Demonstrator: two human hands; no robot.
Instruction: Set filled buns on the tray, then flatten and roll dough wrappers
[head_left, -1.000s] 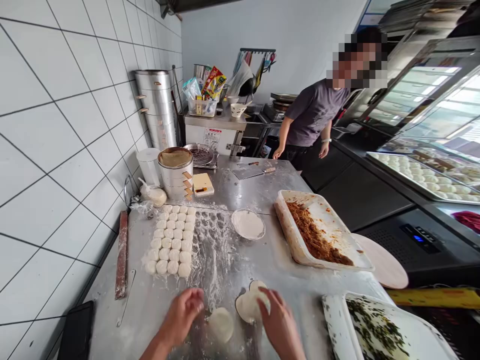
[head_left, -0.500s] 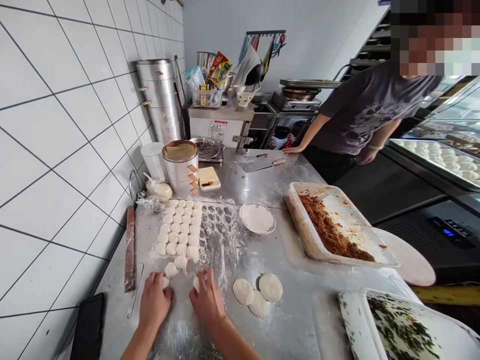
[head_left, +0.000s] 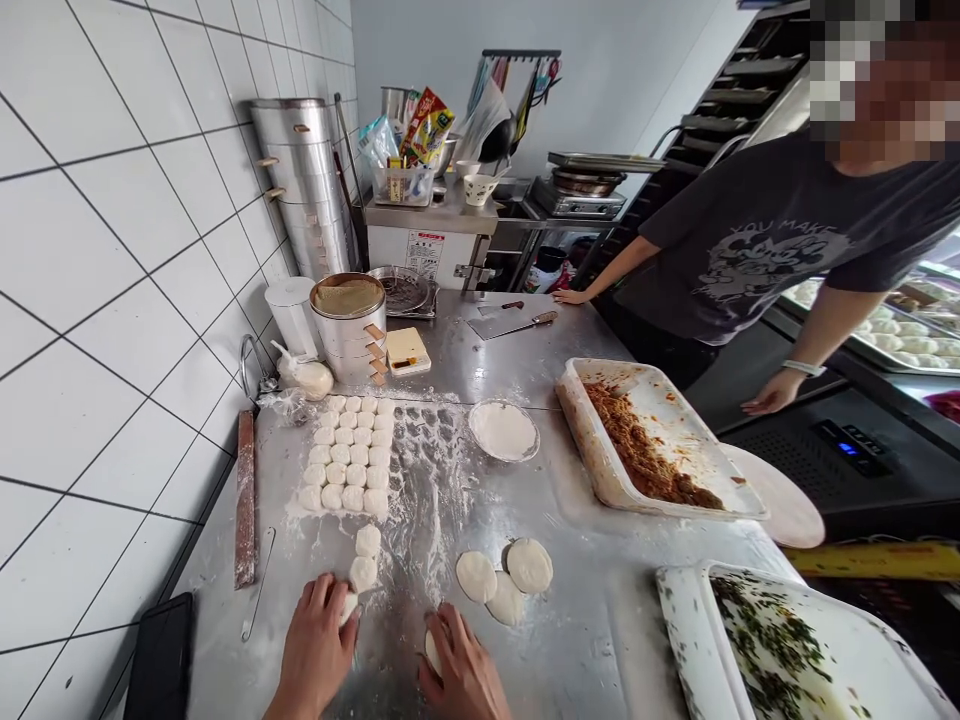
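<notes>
My left hand (head_left: 319,640) is curled around a small dough piece (head_left: 349,608) on the steel table (head_left: 551,655). Over to the right, my right hand (head_left: 466,668) has its fingers bent over another dough piece, its pale edge (head_left: 432,652) showing beside the thumb. Two loose dough pieces (head_left: 365,572) lie just beyond my left hand. Further back are close rows of floured dough pieces (head_left: 346,450). Three flattened dough rounds (head_left: 530,566) overlap or nearly touch, right of my right hand.
A bowl of flour (head_left: 504,430) stands mid-table. At right are a tub of brown filling (head_left: 675,505) and a tub of chopped greens (head_left: 694,640). A steamer (head_left: 345,345), scale (head_left: 407,352) and cleaver (head_left: 510,325) lie farther back. A person (head_left: 720,240) leans on the far corner.
Both hands have come nearer to me, and the right one has shifted right, each with dough. Two loose dough pieces now sit farther from the rows. The person's free arm has swung outward.
</notes>
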